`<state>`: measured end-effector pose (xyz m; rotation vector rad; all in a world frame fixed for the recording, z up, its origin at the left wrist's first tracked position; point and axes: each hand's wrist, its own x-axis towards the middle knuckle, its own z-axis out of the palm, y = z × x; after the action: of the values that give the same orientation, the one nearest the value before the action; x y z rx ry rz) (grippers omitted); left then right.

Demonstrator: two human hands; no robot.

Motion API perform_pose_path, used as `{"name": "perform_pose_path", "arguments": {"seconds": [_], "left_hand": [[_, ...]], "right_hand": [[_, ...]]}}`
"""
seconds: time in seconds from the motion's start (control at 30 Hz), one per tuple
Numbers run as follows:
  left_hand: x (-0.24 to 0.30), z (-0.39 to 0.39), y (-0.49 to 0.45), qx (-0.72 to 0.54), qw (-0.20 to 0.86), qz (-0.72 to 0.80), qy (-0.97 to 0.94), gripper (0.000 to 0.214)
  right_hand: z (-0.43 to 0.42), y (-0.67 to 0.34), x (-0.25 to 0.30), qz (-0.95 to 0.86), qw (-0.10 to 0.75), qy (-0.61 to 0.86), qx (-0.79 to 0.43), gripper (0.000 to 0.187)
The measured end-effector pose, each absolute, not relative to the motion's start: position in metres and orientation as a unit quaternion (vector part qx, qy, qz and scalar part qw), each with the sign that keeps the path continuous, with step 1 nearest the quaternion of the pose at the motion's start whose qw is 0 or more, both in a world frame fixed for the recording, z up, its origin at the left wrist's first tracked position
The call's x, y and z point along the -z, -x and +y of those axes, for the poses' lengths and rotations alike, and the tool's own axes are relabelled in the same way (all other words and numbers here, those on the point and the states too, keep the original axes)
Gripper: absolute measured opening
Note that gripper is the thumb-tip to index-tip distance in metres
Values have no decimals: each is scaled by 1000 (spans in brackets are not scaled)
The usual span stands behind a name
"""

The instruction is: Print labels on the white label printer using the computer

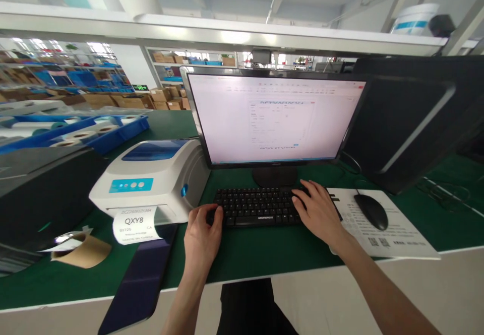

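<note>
My left hand (203, 234) rests at the left end of a black keyboard (260, 205), its fingers curled down onto the corner keys and holding nothing. My right hand (318, 211) lies flat over the right side of the keys with fingers stretched out. Behind the keyboard stands a lit monitor (273, 116) showing a white document window. To the left, a white label printer (151, 181) has a printed label (135, 224) reading "QXY8" hanging from its slot.
A black mouse (371, 211) sits on a printed sheet (393, 231) right of the keyboard. A dark second monitor (406, 123) stands at the right. A dark strip (141, 279) and a tape roll (77, 247) lie left on the green mat (264, 254). Blue bins (75, 133) sit behind.
</note>
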<state>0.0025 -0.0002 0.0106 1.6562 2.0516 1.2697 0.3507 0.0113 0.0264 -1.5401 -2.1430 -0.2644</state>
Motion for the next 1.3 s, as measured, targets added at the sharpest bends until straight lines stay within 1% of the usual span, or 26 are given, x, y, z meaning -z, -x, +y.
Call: {"name": "perform_pose_path", "arguments": {"seconds": [0.3, 0.4, 0.5, 0.6, 0.7, 0.83, 1.0, 1.1, 1.17, 1.23, 1.3], "left_hand": [[-11, 0, -4, -435, 100, 694, -565, 38], [-11, 0, -4, -435, 96, 693, -566, 38], [-11, 0, -4, -433, 98, 693, -568, 38], [-11, 0, -4, -435, 101, 689, -571, 39], [-10, 0, -3, -429, 101, 696, -567, 42], [-9, 3, -2, -413, 101, 705, -567, 44], [-11, 3, -2, -413, 114, 708, -562, 45], [-13, 1, -3, -413, 114, 709, -560, 45], [-13, 1, -3, -412, 112, 709, -562, 46], [-13, 0, -3, -414, 111, 706, -564, 46], [-12, 1, -3, -416, 111, 704, -565, 46]], "right_hand": [[12, -345, -24, -783, 223, 573, 98, 47], [8, -355, -28, -767, 264, 576, 103, 47], [-1, -378, -27, -742, 313, 585, 95, 42], [-12, -407, -18, -714, 353, 599, 80, 36], [-25, -429, -8, -690, 378, 613, 75, 34], [-33, -438, 0, -690, 362, 623, 66, 36], [-28, -431, 3, -710, 325, 623, 55, 45], [-28, -430, 2, -715, 319, 620, 56, 46], [-32, -431, -1, -713, 335, 612, 65, 42], [-38, -431, -5, -725, 360, 582, 77, 34], [-45, -429, -9, -753, 367, 539, 84, 26]]}}
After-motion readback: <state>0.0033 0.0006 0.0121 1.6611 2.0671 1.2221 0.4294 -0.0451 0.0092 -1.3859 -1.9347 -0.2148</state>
